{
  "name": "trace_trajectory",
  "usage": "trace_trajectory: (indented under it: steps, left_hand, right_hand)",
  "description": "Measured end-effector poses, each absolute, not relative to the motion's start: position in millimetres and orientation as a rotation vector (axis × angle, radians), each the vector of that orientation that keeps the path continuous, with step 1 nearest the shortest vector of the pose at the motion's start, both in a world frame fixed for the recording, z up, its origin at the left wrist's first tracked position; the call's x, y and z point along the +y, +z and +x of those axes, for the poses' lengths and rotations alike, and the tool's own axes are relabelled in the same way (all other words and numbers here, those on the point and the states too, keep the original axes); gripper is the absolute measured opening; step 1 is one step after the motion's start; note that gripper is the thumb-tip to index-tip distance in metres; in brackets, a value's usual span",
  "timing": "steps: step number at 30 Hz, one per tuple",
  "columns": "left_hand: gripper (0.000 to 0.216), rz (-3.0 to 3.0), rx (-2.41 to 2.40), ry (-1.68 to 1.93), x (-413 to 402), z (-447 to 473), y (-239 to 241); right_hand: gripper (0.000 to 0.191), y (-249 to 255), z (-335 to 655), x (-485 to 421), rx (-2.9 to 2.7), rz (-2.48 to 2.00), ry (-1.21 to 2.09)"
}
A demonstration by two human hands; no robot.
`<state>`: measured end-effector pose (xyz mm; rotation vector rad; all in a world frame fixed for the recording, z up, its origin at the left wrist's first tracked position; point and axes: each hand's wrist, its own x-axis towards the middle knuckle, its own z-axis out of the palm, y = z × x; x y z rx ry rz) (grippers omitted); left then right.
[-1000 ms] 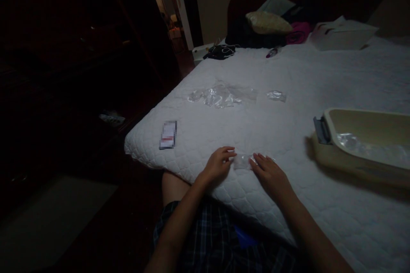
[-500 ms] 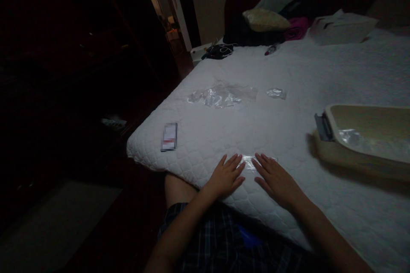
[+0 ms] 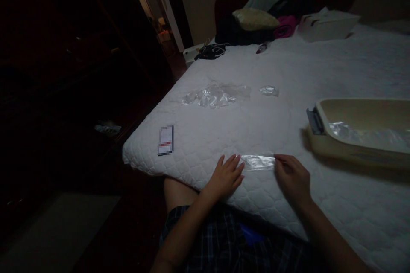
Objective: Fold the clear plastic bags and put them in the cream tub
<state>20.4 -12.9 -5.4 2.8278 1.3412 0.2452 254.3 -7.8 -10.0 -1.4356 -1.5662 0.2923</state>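
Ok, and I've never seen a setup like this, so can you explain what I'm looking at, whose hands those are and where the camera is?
There's no machine here, just a person's two bare hands. One camera, worn on the person's head, looks forward and down. The left hand rests, fingers spread, at one end of a strip of clear plastic; the right hand appears to pinch the other end. Both work over a white quilted bed cover. Also on it are what looks like a phone, its face blurred out, some crumpled clear plastic, and a cream bin with more plastic inside. Farther back sits a white box.
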Motion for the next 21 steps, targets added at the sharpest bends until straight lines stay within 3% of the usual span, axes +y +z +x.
trace_trajectory:
  steps: [6, 11, 16, 21]
  left_hand:
    - [0.043, 2.881, 1.355, 0.184, -17.7, 37.2, 18.5]
    - [0.052, 2.819, 1.199, 0.312, -31.7, 29.6, 25.3]
    - [0.032, 2.698, 1.155, 0.758, -20.5, -4.4, 11.4]
    - [0.027, 3.043, 0.962, 0.698, 20.6, -2.7, 3.4]
  right_hand:
    - [0.029, -2.6, 229.5, -21.9, -2.143, -1.296, 0.145]
    - [0.029, -20.7, 236.0, -7.6, -2.257, -1.3, 0.061]
    - [0.028, -24.1, 251.8, 7.5, -2.256, -1.175, 0.186]
    - [0.025, -11.2, 250.9, 23.7, -2.279, -1.119, 0.289]
